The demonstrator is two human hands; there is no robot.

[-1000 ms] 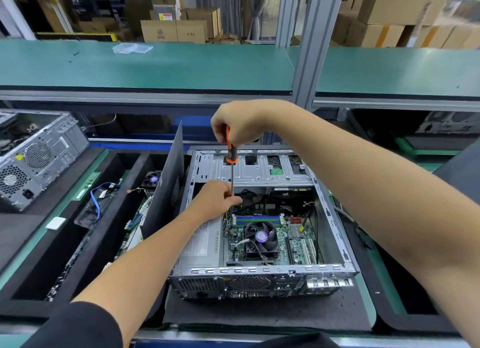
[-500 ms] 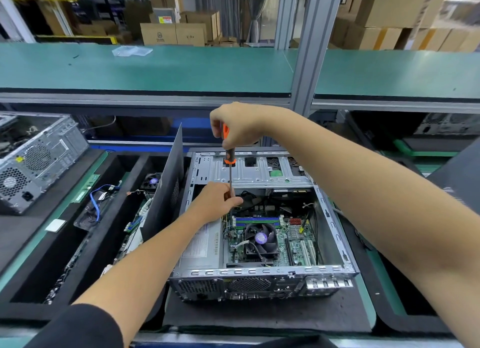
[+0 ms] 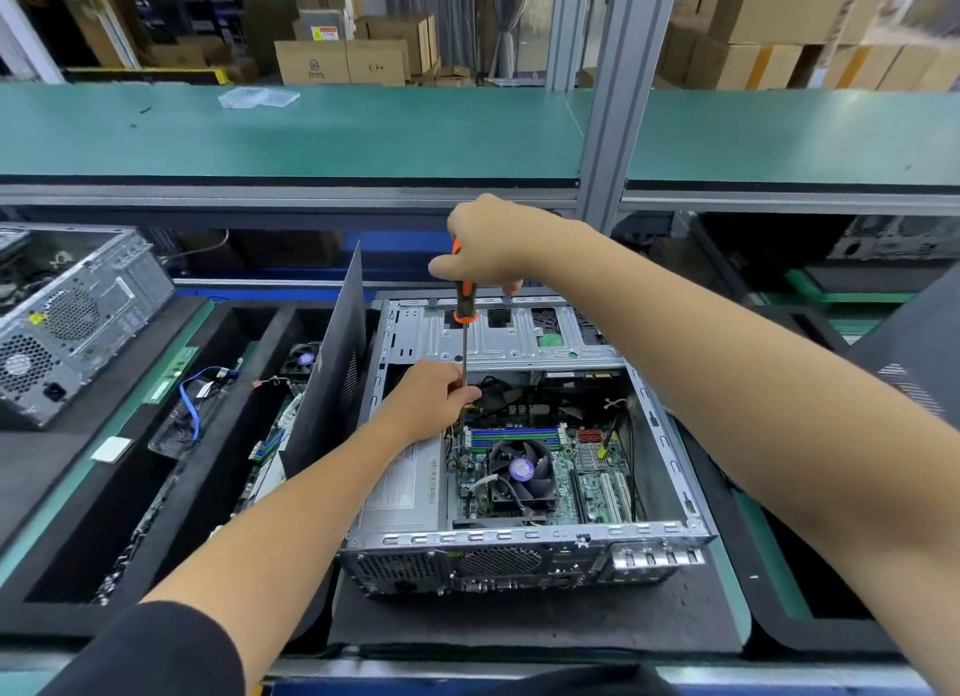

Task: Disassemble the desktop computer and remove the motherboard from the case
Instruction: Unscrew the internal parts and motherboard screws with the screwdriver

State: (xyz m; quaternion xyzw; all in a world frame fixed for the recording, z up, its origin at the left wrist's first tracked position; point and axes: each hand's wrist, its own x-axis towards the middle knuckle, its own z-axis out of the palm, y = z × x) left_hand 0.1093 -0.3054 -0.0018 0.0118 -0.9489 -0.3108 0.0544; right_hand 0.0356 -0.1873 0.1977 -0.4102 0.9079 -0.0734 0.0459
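An open silver computer case (image 3: 670, 435) lies on its side on a black mat, its rear panel toward me. Inside sits the green motherboard (image 3: 597, 479) with a black CPU fan (image 3: 522, 471) and blue memory slots. My right hand (image 3: 488, 248) grips the orange-and-black handle of a long screwdriver (image 3: 464, 308) held upright over the case. My left hand (image 3: 434, 396) pinches the screwdriver's shaft low down, by the board's far left corner. The tip is hidden among the cables. A grey power supply (image 3: 405, 482) fills the case's left side.
A black side panel (image 3: 332, 378) leans upright against the case's left. Black foam trays (image 3: 104, 513) to the left hold removed parts, a blue cable (image 3: 189, 404) and a fan. Another silver case (image 3: 72, 326) stands at far left. A green shelf (image 3: 311, 134) runs overhead behind.
The screwdriver stays upright at the same spot. My right hand has turned slightly on the handle, and the left hand keeps its pinch on the shaft.
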